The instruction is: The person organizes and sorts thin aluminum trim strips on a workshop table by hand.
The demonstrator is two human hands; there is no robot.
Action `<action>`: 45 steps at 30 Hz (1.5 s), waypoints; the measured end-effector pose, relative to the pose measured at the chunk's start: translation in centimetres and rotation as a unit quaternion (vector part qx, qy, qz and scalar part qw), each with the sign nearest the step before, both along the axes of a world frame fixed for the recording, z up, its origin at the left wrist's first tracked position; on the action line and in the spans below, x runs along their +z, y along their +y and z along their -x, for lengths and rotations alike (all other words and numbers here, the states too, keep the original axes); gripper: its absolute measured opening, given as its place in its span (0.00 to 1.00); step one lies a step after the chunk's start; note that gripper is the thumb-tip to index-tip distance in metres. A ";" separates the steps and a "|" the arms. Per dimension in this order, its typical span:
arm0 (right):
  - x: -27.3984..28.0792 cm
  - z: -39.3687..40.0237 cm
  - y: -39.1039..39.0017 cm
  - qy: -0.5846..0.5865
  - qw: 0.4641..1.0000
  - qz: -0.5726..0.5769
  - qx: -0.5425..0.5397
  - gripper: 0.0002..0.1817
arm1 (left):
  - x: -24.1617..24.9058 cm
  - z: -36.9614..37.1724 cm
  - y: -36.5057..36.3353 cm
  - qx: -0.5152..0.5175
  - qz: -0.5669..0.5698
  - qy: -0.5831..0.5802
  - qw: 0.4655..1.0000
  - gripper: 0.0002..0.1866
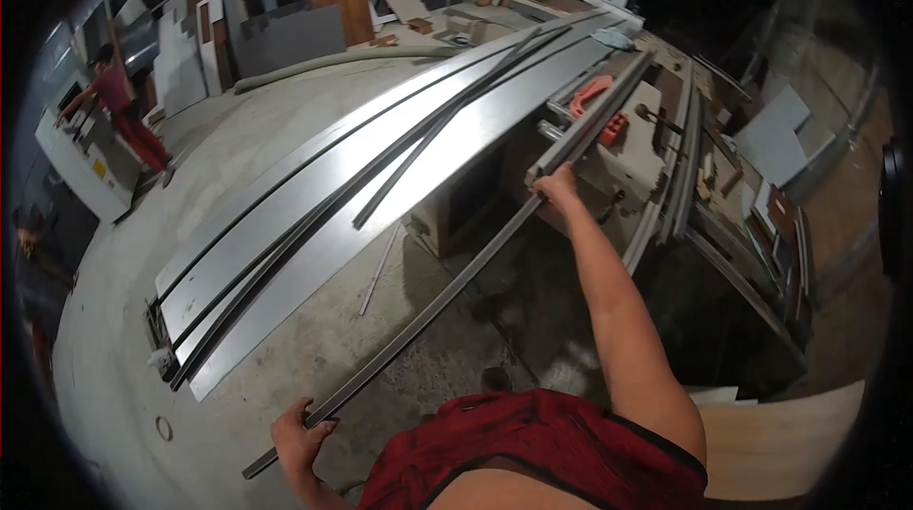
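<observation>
A long, narrow dark metal bar (428,312) runs diagonally in front of me, from the floor side at lower left up to the workbench. My left hand (300,436) is closed around it near its lower end, thumb on the upper side. Further up, my right hand (561,186) grips the same bar beside the bench edge, close to other metal profiles (609,110) lying there. Left of the bar, shiny sheet metal (409,196) carries several loose dark strips (404,160). An orange-red tool (592,94) and a red block (613,127) lie on the bench past my right hand.
A person (124,115) stands at the far left by a white panel (86,167). Boards and panels (290,42) lean along the back. Long profiles (687,153) lie to the right, with a pale wooden sheet (789,448) at lower right. A ring (164,428) lies on the concrete floor.
</observation>
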State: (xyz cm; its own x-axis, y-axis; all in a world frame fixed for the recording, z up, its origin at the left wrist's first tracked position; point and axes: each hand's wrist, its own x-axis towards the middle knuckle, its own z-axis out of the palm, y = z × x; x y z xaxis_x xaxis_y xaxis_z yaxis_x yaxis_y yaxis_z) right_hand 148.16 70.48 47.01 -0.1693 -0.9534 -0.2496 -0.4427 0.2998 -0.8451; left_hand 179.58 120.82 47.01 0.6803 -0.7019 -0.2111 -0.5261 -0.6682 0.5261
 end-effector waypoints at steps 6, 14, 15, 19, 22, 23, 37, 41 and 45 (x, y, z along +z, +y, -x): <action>-3.6 1.3 -2.5 -0.035 0.995 0.093 0.024 0.24 | 0.5 -1.0 2.7 0.027 -0.018 -0.010 0.999 0.28; -0.2 0.4 -0.9 0.047 0.999 0.005 0.017 0.35 | 2.7 -1.1 3.8 0.047 0.004 0.077 0.996 0.21; 0.0 0.2 -0.8 0.062 0.998 0.004 0.016 0.34 | 2.5 -1.2 3.9 0.048 0.015 0.068 0.996 0.21; 0.5 0.6 -0.8 0.042 0.998 -0.020 0.039 0.34 | 1.9 -1.1 4.2 0.040 0.049 0.046 0.997 0.20; 0.2 0.5 -0.4 0.051 0.998 -0.006 0.037 0.45 | 2.3 -1.3 4.2 0.034 0.031 0.053 0.998 0.23; 0.3 0.4 0.1 0.051 0.998 0.007 0.032 0.46 | 2.4 -1.4 4.2 0.033 0.019 0.058 0.998 0.24; -7.9 1.8 -2.5 0.115 0.983 0.145 -0.007 0.51 | 0.9 -0.4 0.6 -0.068 0.041 -0.016 0.997 0.24; -2.7 -0.8 4.8 0.003 0.993 0.119 0.025 0.49 | 1.0 0.5 -1.8 -0.127 0.025 -0.014 0.992 0.23; -1.2 -2.3 8.7 -0.025 0.998 0.047 0.027 0.49 | 1.3 1.2 -4.1 -0.168 0.027 -0.004 0.985 0.21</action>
State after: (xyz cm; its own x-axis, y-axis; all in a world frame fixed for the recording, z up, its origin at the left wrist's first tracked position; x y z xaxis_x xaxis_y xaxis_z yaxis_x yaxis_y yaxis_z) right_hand 150.43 79.18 45.83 -0.1060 -0.9805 -0.1654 -0.4121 0.1947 -0.8901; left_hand 178.41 116.70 48.34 0.4093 -0.8977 -0.1629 -0.7176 -0.4270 0.5502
